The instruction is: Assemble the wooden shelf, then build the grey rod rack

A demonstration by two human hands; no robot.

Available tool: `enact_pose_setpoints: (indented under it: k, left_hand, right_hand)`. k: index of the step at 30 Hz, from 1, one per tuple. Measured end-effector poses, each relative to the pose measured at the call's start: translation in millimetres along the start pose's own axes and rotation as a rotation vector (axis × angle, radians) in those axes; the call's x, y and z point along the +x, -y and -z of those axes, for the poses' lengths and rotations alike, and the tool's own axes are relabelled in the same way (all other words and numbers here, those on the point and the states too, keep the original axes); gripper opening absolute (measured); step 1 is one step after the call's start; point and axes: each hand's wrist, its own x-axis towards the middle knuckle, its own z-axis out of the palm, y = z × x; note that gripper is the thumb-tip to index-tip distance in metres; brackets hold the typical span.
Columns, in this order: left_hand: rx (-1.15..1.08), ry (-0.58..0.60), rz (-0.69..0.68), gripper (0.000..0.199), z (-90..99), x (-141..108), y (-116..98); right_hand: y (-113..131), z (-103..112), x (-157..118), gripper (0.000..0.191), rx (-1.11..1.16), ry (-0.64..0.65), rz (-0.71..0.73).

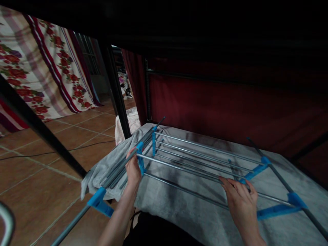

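Observation:
A rack of silvery metal tubes [183, 188] with blue plastic connectors [97, 202] lies on its side on a grey blanket-covered bed [164, 213]. My left hand [133, 171] is closed around the rack's left side, by a grey pole and just beside a blue connector; some of its fingers are hidden behind. My right hand [239, 196] is closed over the front tubes toward the right end, fingers bent across them. Several grey poles [120, 172] run close together along the left side. A longer pole [280, 179] carries the right-hand connectors.
Black bed-frame posts [116, 92] stand at the left, and a dark upper bunk hangs low overhead. A dark red curtain [217, 106] closes the far side. Beyond the left edge lie tiled floor [33, 181], a black cable [84, 147] and a hanging flowered cloth [51, 68].

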Motion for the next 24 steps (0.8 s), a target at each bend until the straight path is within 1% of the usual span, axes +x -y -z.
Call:
enact_pose_setpoints:
  k: [1,3,5,9,12,15,17,19,21,24]
  left_hand:
    - [-0.039,0.043,0.001,0.034,-1.3,3.1,0.7]
    - [-0.106,0.086,-0.005,0.037,-3.0,6.7,2.2]
    - [-0.088,0.115,-0.025,0.038,-3.9,8.3,3.2]
    - [0.158,0.164,-0.103,0.04,-7.0,12.4,-0.9]
    - [0.336,0.169,-0.134,0.039,-10.9,18.6,-6.3]
    - [0.41,0.156,-0.153,0.039,-14.0,23.6,-8.2]
    - [0.415,0.155,-0.166,0.038,-15.2,25.0,-7.6]
    - [0.42,0.148,-0.177,0.037,-16.1,25.3,-6.7]
    - [0.427,0.14,-0.184,0.037,-17.4,25.1,-6.4]
    - [0.44,0.139,-0.197,0.037,-19.7,25.2,-7.4]
  right_hand:
    - [-1.0,-0.5,-0.7,0.033,0.0,0.005,0.005]
    - [-2.5,-1.3,-2.1,0.033,0.001,0.022,0.014]
    - [-2.9,-1.7,-3.6,0.034,0.003,0.039,0.016]
    - [-3.0,-1.8,-5.8,0.033,0.0,0.059,0.018]
    - [-3.0,-1.1,-5.5,0.033,-0.003,0.059,0.02]
    - [3.8,0.7,0.3,0.035,0.008,0.056,0.028]
    - [18.0,1.9,10.0,0.036,0.031,0.067,0.04]
    - [42.6,1.7,25.5,0.036,0.07,0.103,0.069]
    - [76.7,-1.6,46.5,0.039,0.116,0.165,0.121]
    - [135.2,-13.6,83.4,0.042,0.175,0.268,0.169]
